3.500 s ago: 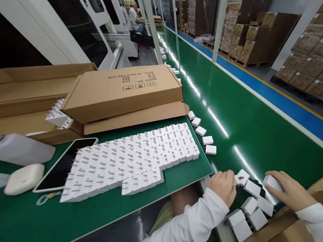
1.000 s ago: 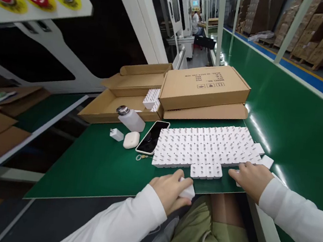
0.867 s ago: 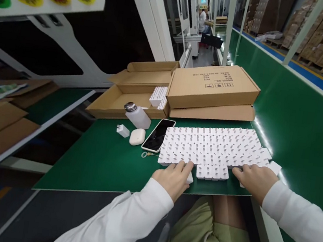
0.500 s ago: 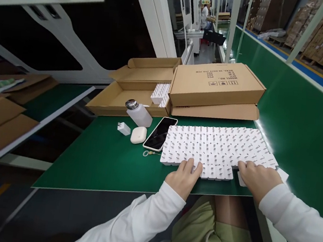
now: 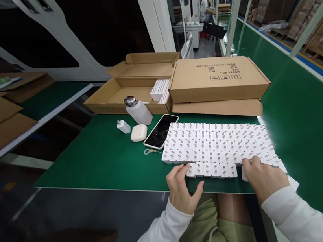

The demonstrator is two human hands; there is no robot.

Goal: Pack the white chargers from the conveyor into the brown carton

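Observation:
A wide block of white plug adapters (image 5: pixel 206 144) stands on the green mat with metal prongs up. A shorter front row of adapters (image 5: pixel 213 169) lies along its near side. My left hand (image 5: pixel 184 189) is open at that row's left end, thumb and fingers spread, fingertips beside the end adapter. My right hand (image 5: pixel 265 178) is closed, its fingers bent down at the block's near right edge; what they hold is hidden. A flat white piece (image 5: pixel 293 183) shows from under this hand on both sides; I cannot make out what it is.
Left of the block lie a phone (image 5: pixel 160 132), a white earbud case (image 5: pixel 139 133), a single adapter (image 5: pixel 123 126) and a pump bottle (image 5: pixel 139 111). Behind are an open carton (image 5: pixel 101 103) with more adapters and a closed carton (image 5: pixel 220 81). The mat's front edge (image 5: pixel 110 190) runs near my lap.
My left hand has drawn back toward me from the front row, and its fingers have spread. My right hand stays by the block's right side, shifted slightly. The camera view has moved a little.

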